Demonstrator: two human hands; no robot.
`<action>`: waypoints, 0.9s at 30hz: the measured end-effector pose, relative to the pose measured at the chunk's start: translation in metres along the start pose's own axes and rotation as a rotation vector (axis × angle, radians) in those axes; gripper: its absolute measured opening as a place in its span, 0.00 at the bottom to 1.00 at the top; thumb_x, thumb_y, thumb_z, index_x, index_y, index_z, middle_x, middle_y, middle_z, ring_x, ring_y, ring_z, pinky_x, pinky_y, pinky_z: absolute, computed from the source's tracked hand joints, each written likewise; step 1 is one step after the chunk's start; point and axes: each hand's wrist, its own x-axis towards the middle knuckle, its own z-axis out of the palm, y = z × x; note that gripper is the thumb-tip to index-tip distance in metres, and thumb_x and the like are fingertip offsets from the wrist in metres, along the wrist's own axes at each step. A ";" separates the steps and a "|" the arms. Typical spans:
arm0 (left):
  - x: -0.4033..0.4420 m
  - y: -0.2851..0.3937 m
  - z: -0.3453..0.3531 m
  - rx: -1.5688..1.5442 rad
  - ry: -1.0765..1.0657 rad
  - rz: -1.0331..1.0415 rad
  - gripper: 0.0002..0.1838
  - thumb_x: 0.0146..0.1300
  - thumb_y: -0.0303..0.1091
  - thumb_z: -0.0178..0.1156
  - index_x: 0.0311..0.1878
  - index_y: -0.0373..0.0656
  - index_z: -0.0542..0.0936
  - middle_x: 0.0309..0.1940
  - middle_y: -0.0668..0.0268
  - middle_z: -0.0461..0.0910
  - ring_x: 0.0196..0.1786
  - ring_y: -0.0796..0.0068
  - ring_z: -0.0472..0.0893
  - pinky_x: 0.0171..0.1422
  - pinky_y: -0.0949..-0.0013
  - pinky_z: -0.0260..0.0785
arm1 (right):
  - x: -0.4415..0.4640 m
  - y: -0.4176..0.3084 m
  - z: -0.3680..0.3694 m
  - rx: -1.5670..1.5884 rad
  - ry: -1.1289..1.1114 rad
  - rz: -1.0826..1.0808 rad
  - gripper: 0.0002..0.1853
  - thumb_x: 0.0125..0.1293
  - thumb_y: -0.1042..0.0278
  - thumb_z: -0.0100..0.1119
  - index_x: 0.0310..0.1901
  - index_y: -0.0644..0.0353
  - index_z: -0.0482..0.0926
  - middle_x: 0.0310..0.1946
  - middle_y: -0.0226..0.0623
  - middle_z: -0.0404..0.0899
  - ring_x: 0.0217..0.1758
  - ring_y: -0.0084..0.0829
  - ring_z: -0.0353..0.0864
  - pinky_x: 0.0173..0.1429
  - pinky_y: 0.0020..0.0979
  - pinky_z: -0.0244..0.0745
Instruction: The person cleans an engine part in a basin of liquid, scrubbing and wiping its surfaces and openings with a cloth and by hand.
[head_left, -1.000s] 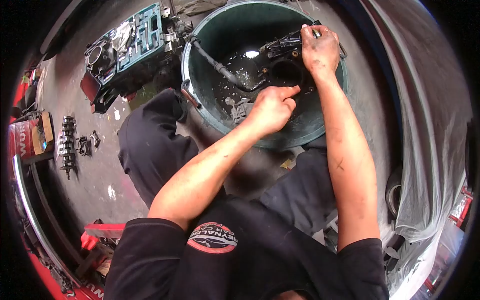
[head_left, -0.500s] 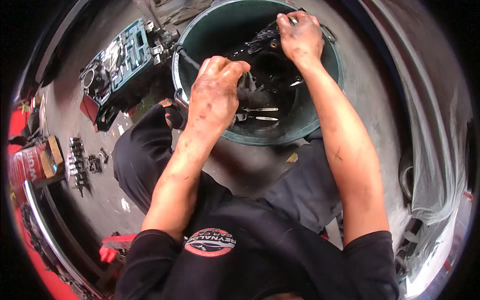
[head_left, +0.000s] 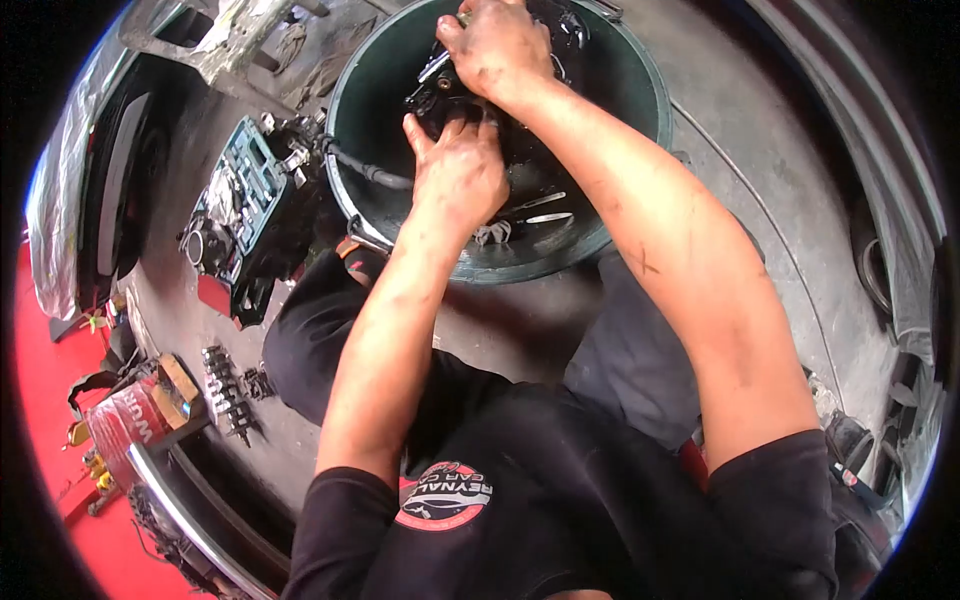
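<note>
A round green tub [head_left: 655,90] stands between my knees, with dark liquid in its bottom. Over it my right hand [head_left: 498,48] has its fingers closed on a black metal part [head_left: 430,98] with a brass-coloured ring. Below and slightly left, my left hand [head_left: 458,172] reaches to the same part, thumb apart and fingertips hidden against it. Two slim silver tools [head_left: 548,218] and a grey rag-like piece [head_left: 492,233] lie in the tub near its front. A grey hose [head_left: 375,173] hangs over the tub's left rim.
Left of the tub are an open teal tool case [head_left: 250,180] and a metal frame [head_left: 225,45]. A crankshaft [head_left: 228,395] lies on the floor by a red-and-white box [head_left: 125,425]. A thin cable [head_left: 770,210] runs along the floor at right.
The right hand and the black part have moved left over the tub. My left hand first lifted away from the tub's middle and is now at the part. The view has turned.
</note>
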 end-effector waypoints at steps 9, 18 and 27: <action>-0.043 -0.015 -0.029 -0.133 0.164 0.133 0.19 0.57 0.27 0.62 0.54 0.40 0.80 0.54 0.58 0.82 0.67 0.61 0.75 0.73 0.35 0.52 | 0.003 0.002 -0.003 -0.018 -0.032 0.001 0.18 0.71 0.54 0.52 0.49 0.63 0.78 0.54 0.53 0.73 0.56 0.52 0.76 0.63 0.52 0.69; -0.078 -0.043 -0.029 -0.312 0.347 -0.146 0.10 0.55 0.17 0.58 0.40 0.37 0.81 0.37 0.54 0.83 0.46 0.51 0.82 0.53 0.57 0.75 | 0.002 -0.005 -0.015 -0.042 -0.058 0.025 0.18 0.73 0.56 0.52 0.49 0.65 0.78 0.54 0.53 0.72 0.55 0.52 0.78 0.62 0.52 0.71; -0.086 -0.044 0.026 -0.346 -0.230 -0.595 0.21 0.67 0.44 0.64 0.45 0.33 0.75 0.39 0.44 0.83 0.47 0.44 0.83 0.52 0.50 0.73 | -0.001 -0.012 -0.024 0.039 -0.129 0.096 0.17 0.72 0.58 0.53 0.50 0.65 0.78 0.53 0.53 0.73 0.53 0.52 0.79 0.58 0.49 0.75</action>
